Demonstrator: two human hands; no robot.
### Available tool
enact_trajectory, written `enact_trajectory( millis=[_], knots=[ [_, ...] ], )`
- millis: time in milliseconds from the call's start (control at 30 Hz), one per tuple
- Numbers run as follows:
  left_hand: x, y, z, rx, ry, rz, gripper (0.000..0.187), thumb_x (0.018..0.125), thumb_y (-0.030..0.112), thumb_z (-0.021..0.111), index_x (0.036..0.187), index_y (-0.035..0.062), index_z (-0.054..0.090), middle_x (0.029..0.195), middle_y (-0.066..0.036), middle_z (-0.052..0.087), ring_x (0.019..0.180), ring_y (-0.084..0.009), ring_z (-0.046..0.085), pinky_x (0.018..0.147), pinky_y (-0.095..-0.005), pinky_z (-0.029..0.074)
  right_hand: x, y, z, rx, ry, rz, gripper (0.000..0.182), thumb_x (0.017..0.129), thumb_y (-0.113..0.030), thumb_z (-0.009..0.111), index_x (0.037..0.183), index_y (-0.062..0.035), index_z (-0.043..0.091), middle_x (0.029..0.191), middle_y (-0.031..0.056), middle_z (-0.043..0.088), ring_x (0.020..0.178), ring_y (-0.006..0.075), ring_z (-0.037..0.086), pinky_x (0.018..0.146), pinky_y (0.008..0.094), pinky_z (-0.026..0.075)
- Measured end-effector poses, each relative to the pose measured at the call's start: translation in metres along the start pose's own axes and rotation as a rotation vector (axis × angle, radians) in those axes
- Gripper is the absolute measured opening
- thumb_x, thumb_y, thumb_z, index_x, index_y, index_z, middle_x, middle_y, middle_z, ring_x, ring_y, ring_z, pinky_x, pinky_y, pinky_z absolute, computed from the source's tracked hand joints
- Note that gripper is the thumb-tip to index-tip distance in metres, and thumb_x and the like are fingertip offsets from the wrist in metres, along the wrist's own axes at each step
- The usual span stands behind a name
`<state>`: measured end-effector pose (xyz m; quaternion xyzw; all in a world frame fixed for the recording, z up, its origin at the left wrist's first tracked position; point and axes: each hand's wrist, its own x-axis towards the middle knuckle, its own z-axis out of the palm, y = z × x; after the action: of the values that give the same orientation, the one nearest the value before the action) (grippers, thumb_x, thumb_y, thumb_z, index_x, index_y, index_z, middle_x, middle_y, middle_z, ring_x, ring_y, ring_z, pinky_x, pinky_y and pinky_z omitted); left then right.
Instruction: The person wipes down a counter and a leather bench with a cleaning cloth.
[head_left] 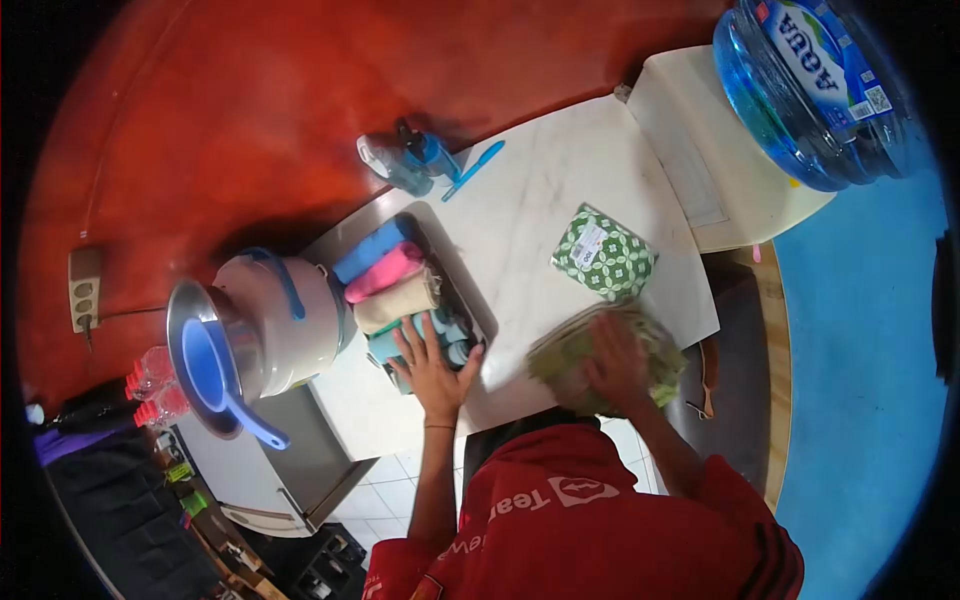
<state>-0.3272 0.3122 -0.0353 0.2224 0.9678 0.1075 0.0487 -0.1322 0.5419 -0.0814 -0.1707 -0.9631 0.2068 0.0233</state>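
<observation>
My left hand [432,372] lies with its fingers spread on a light-blue rolled cloth [461,329] at the near end of a dark tray or box of rolls. Farther along that row are a beige roll [398,303], a pink roll [386,272] and a blue roll [374,249]. My right hand [616,362] rests flat on a folded olive-green cloth [560,350] at the table's near edge, its fingers stretched out. Just beyond that cloth lies a green-and-white patterned packet [620,254] with a white label.
The white marble-look table [520,210] holds two small bottles [430,158] and a blue pen [474,170] at the back. A rice cooker [300,340] with a steel bowl and blue dipper [205,365] stands left. A large water jug [800,90] is at far right.
</observation>
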Motion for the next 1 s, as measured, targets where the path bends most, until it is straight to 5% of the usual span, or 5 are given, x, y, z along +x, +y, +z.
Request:
enact_trajectory(
  millis=[233, 367, 533, 700, 1000],
  knots=[
    [0.041, 0.0, -0.008, 0.105, 0.3, 0.042, 0.093, 0.077, 0.033, 0.074, 0.149, 0.0073, 0.022, 0.151, -0.024, 0.024, 0.139, -0.0424, 0.022, 0.109, -0.0619, 0.017, 0.012, 0.032, -0.012, -0.165, 0.216, 0.295, 0.063, 0.088, -0.028, 0.053, 0.143, -0.0008, 0.037, 0.148, 0.0177, 0.036, 0.139, 0.0353, 0.031, 0.111, 0.0545, 0.023],
    [0.057, 0.122, 0.021, -0.429, -0.033, 0.432, 0.106, 0.061, 0.033, 0.086, 0.143, -0.0009, 0.027, 0.143, -0.024, 0.036, 0.132, -0.0438, 0.033, 0.11, -0.047, 0.027, 0.001, 0.022, -0.001, -0.007, 0.254, 0.174, 0.063, 0.086, -0.027, 0.059, 0.141, -0.0032, 0.041, 0.148, 0.0204, 0.034, 0.137, 0.0367, 0.033, 0.109, 0.056, 0.027],
    [0.079, 0.204, 0.054, -0.292, -0.108, 0.368, 0.113, 0.055, 0.043, 0.087, 0.143, 0.0042, 0.028, 0.133, -0.022, 0.044, 0.121, -0.0411, 0.043, 0.103, -0.048, 0.033, -0.006, 0.028, -0.014, -0.243, 0.258, 0.406, 0.063, 0.086, -0.029, 0.061, 0.14, -0.0027, 0.041, 0.149, 0.0222, 0.031, 0.138, 0.0394, 0.03, 0.109, 0.0583, 0.025],
    [0.106, 0.161, 0.055, -0.331, -0.446, -0.042, 0.074, 0.058, 0.042, 0.085, 0.116, 0.0048, 0.058, 0.115, -0.015, 0.053, 0.117, -0.0354, 0.045, 0.094, -0.0441, 0.037, 0.079, 0.057, -0.022, -0.216, 0.316, 0.375, 0.064, 0.09, -0.033, 0.053, 0.145, -0.0066, 0.035, 0.151, 0.0217, 0.028, 0.139, 0.038, 0.027, 0.111, 0.0533, 0.022],
    [0.209, 0.098, 0.042, -0.141, -0.078, 0.419, 0.074, 0.054, 0.036, 0.087, 0.122, 0.0198, 0.063, 0.147, -0.02, 0.025, 0.137, -0.0443, 0.02, 0.109, -0.0529, 0.025, 0.191, 0.079, -0.025, -0.259, 0.314, 0.187, 0.064, 0.093, -0.035, 0.047, 0.148, -0.0088, 0.028, 0.152, 0.0216, 0.026, 0.142, 0.0351, 0.023, 0.114, 0.0503, 0.016]
  ],
)
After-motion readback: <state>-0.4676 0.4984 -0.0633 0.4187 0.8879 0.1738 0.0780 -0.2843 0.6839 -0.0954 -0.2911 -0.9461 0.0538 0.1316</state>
